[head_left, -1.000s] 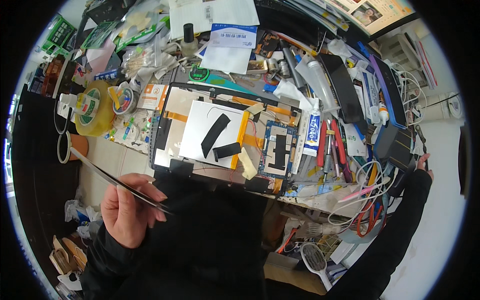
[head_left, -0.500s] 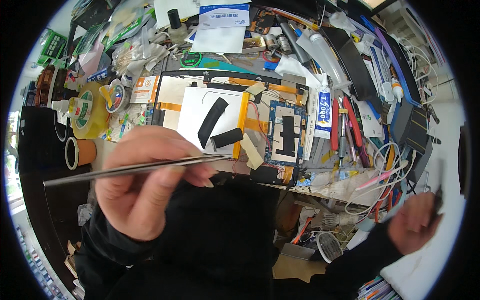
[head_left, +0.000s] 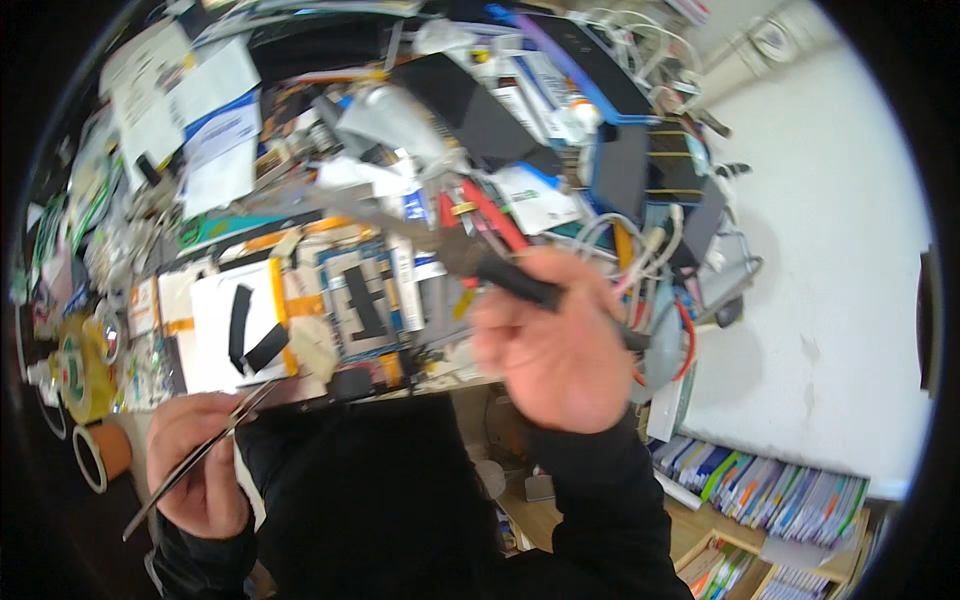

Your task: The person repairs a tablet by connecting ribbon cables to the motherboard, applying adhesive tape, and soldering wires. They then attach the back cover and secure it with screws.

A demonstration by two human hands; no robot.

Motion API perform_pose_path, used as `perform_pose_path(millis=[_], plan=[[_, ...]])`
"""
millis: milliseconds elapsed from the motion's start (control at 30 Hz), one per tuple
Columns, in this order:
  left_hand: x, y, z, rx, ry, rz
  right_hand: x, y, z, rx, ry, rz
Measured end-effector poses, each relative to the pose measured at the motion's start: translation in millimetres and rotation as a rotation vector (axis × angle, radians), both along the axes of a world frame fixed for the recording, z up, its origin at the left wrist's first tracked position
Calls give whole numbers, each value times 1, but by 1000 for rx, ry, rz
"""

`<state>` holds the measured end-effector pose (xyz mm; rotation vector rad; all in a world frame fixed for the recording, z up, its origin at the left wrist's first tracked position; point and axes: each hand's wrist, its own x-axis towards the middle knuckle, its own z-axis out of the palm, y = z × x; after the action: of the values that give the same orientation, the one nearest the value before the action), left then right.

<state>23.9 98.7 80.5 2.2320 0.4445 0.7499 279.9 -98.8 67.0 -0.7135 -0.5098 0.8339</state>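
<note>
My left hand (head_left: 200, 465), low on the left at the bench's near edge, is closed round a pair of metal tweezers (head_left: 190, 462); their tips lie by the lower edge of an opened tablet (head_left: 180, 350). Inside it are a white battery panel (head_left: 215, 330) with black tape strips (head_left: 241, 325), a yellow edge strip, and a blue circuit board (head_left: 385, 290). My right hand (head_left: 560, 345) is raised right of the tablet, gripping a dark-handled tool (head_left: 515, 283). Its long greyish end points up-left across the bench, too smeared by motion to name its kind.
Red-handled pliers (head_left: 490, 212), a dark flat panel (head_left: 470, 110) and tangled white cables (head_left: 640, 265) lie beyond my right hand. A yellow tape roll (head_left: 90, 370) and a brown pot (head_left: 105, 455) stand at left. Book-filled shelves (head_left: 760, 490) are low on the right.
The view has swung right. My right hand has come in from the far right to beside the tablet with the dark-handled tool. My left hand, still gripping the tweezers, is lower, off the battery panel.
</note>
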Motion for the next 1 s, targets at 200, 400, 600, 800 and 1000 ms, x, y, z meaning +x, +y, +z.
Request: perform_pose_path(millis=[200, 400, 600, 800, 1000], plan=[[-19, 4, -17, -174, -110, 45, -27, 29, 11, -15, -36, 15], [-26, 6, -22, -209, -137, 64, -50, 51, 1, 43, 101, 162], [-20, 10, -8, -166, -27, 110, -65, 46, -25, 89, 212, 151], [2, 20, 0, -106, -59, -57, -60, 28, -41, 86, -144, -403], [38, 19, -3, -178, -101, -176, -38, 20, -52, -1, -702, -607]])
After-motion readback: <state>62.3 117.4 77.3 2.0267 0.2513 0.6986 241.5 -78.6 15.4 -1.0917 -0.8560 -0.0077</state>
